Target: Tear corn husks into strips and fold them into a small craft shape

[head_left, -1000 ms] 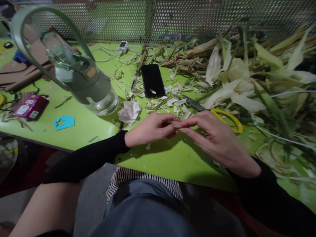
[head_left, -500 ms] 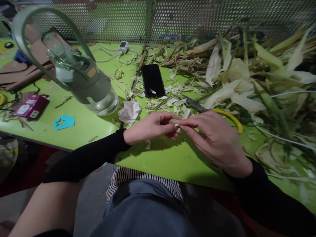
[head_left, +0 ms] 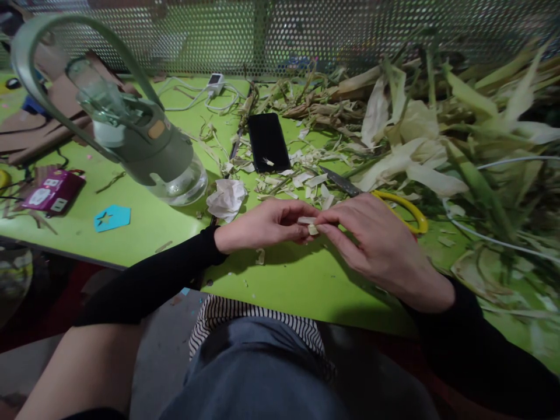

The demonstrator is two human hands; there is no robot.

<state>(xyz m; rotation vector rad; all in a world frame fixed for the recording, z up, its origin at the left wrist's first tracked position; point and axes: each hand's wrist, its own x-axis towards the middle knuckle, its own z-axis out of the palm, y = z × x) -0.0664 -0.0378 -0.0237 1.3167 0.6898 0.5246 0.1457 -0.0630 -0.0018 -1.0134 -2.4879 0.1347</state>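
A small pale strip of corn husk is pinched between my two hands over the green table's front part. My left hand holds its left side between thumb and fingers. From the right, my right hand grips the strip with thumb and forefinger. Just beyond the hands lie many cut husk scraps. Scissors with yellow handles lie partly behind my right hand, their dark blades pointing to the upper left. A crumpled white tissue rests beyond my left wrist.
A black phone lies behind the scraps. A big heap of corn husks fills the right side, crossed by a white cable. At left stand a green water bottle, a purple box and a blue paper tag. Perforated metal screen behind.
Between my fingertips the husk strip has turned a little and shows more of its pale face. Both hands stay nearly in place; the whole view has shifted slightly.
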